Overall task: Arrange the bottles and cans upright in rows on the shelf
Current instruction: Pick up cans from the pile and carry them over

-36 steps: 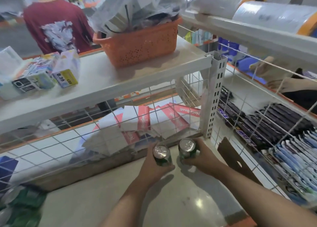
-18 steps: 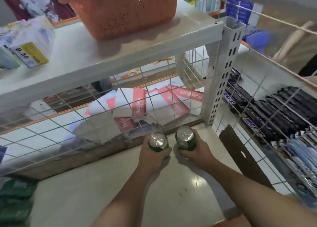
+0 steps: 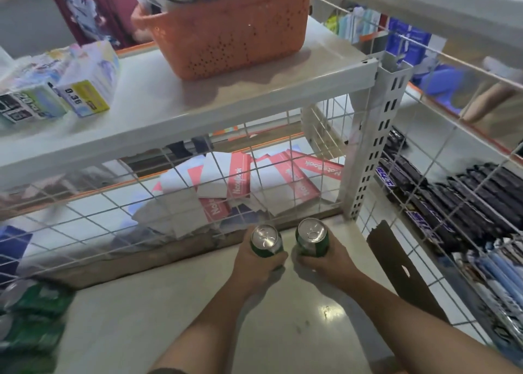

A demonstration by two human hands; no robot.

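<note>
1. Little has shifted in half a second. The left hand (image 3: 254, 264) grips the left can (image 3: 264, 239) and the right hand (image 3: 328, 260) grips the right can (image 3: 312, 236), both upright and side by side at the shelf's (image 3: 198, 311) back right.
2. It looks like an early stage, with only this first pair placed. The blurred green cans (image 3: 31, 317) wait at far left.
3. Readable writing is "Notebook" on the red covers (image 3: 237, 181) and "0.36" on a yellow tag (image 3: 75, 95).

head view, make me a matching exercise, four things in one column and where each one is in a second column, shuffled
Column A
1. orange basket
2. green cans
3. red and white notebooks
4. brown cardboard piece

Column B
a. behind the wire mesh at the back
b. one gripped in the left hand, one in the right hand
c. on the upper shelf
d. at the right edge of the lower shelf

Pairs: 1-c, 2-b, 3-a, 4-d
</note>
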